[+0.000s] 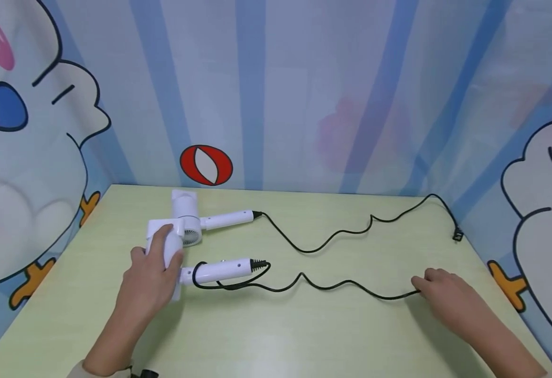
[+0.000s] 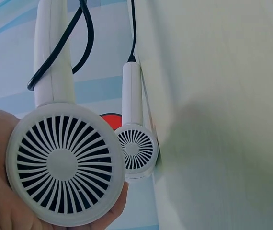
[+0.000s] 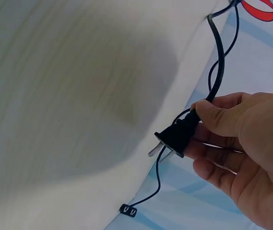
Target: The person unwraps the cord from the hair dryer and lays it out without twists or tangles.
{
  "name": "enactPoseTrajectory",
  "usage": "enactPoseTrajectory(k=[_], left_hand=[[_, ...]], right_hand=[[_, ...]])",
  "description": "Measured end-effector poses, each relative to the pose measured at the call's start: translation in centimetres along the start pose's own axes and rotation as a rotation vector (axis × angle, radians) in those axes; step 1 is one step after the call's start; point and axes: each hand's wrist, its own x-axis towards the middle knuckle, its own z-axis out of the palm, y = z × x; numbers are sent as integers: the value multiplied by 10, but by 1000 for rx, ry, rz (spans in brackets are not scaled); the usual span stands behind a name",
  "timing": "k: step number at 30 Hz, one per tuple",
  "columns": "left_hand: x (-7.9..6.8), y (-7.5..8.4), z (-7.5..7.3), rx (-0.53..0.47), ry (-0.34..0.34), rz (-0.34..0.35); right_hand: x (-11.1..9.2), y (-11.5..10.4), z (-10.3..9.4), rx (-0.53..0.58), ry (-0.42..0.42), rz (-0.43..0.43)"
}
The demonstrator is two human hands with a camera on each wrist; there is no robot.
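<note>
My left hand (image 1: pixel 148 275) grips the body of the nearer white hair dryer (image 1: pixel 224 270), fingers over its top. Its round slotted air intake (image 2: pixel 62 164) faces the left wrist camera. A black cord (image 1: pixel 323 287) loops round the handle and runs right to my right hand (image 1: pixel 450 302). There, thumb and fingers pinch the black two-pin plug (image 3: pixel 178 136) at its cord end, metal pins pointing away from the hand. Just behind the held dryer lies a second white hair dryer (image 1: pixel 229 219), handle to the right, partly covered by the first.
The second dryer's cord (image 1: pixel 309 251) winds along the back of the pale wooden table (image 1: pixel 304 336) to its plug (image 1: pixel 457 234) near the right edge. A blue striped backdrop (image 1: pixel 285 94) with cartoon figures rises behind the table and at both sides.
</note>
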Motion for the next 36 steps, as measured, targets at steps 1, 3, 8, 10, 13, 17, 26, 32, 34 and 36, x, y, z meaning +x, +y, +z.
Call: enactPoseTrajectory(k=[1,3,8,10,13,17,26,32,34,36], left_hand=[[0,0,0,-2,-1,-1],[1,1,0,-4,-2,-2],[0,2,-2,-17,-19,-11],[0,2,-2,-21,-29,-15],[-1,2,-2,-21,-28,-17],[-2,3,-2,-14,-24,-18],[-4,7,1,-7,-38,11],[-7,9,1,-1,-26,35],[-8,11,2,2,-28,34],[-9,13,4,6,-30,34]], right_hand=[[-1,2,1,-3,-15,5],[-3,8,4,6,-55,21],[-6,17,8,17,-150,73],[-7,20,9,11,-167,82],[-8,23,12,15,-176,91],[-9,26,15,27,-179,104],[-12,12,4,50,-107,141],[-7,-31,-21,15,158,161],[-5,-51,-34,11,261,163],[-8,-74,-48,33,353,165]])
